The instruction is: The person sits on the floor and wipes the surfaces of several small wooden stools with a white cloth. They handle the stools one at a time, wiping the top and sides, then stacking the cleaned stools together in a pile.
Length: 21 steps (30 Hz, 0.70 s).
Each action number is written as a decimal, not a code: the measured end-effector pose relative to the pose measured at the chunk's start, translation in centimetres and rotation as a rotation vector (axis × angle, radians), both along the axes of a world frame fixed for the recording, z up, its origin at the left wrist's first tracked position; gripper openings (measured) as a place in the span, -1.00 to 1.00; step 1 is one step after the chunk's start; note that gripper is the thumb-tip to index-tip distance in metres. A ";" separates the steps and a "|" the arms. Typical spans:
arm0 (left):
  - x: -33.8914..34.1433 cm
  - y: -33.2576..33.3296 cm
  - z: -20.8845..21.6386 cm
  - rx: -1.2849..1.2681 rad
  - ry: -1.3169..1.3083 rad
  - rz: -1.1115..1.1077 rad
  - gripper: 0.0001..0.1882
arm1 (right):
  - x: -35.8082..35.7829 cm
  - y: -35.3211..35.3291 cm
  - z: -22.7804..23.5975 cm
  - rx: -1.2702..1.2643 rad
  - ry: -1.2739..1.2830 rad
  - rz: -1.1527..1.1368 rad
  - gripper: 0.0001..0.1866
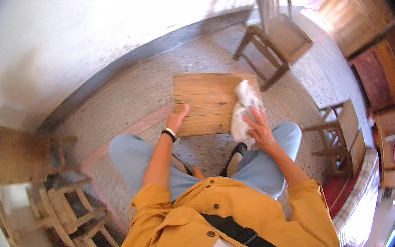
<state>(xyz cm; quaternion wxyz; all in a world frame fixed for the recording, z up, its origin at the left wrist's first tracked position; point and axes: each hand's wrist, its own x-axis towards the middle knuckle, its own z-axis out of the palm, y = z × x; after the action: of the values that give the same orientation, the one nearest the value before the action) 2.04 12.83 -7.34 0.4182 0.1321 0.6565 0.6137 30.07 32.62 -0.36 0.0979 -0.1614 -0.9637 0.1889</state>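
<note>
In front of my knees is a wooden board (205, 104), a nearly square plank top with grain lines and dark knots; whether legs stand beneath it is hidden. My left hand (177, 119) is closed on its left edge, thumb on the upper face. Over the right edge lies a crumpled white cloth (241, 113), partly draped past the side. My right hand (259, 127) presses on this cloth with its fingers somewhat apart, slightly blurred by motion.
Beyond the board stands a wooden chair (278, 39) near the wall. Several wooden stools (53, 215) are stacked at the left, with another stool (339, 131) at the right. Wooden cabinets (358, 10) line the far right. A plaid-covered seat (363, 192) is at the lower right.
</note>
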 end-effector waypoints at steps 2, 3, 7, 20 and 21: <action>0.2 -0.2 -0.2 0.100 0.012 0.003 -0.39 | 1.3 1.8 -4.8 -0.184 0.362 -0.139 -0.44; 0.2 -0.3 0.1 0.023 -0.008 -0.031 -0.41 | 1.2 1.3 -4.7 -0.267 0.397 -0.268 -0.52; 0.6 0.7 -3.0 0.110 -0.066 0.256 -0.28 | 3.3 3.0 -5.5 -0.461 0.395 -0.696 -0.64; -12.7 -11.5 1.6 0.175 -0.050 1.010 -0.30 | 1.9 2.8 -2.7 -0.527 0.351 -0.636 -0.73; -14.7 -13.8 1.4 0.153 -0.019 1.037 -0.27 | 2.0 3.4 -3.1 -0.484 0.288 -0.639 -0.73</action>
<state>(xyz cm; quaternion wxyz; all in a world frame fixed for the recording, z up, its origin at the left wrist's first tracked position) -12.63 -0.98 -5.90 0.0543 -0.1855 0.5850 0.7876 32.04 35.99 -3.51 0.2445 -0.4423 -0.7696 0.3903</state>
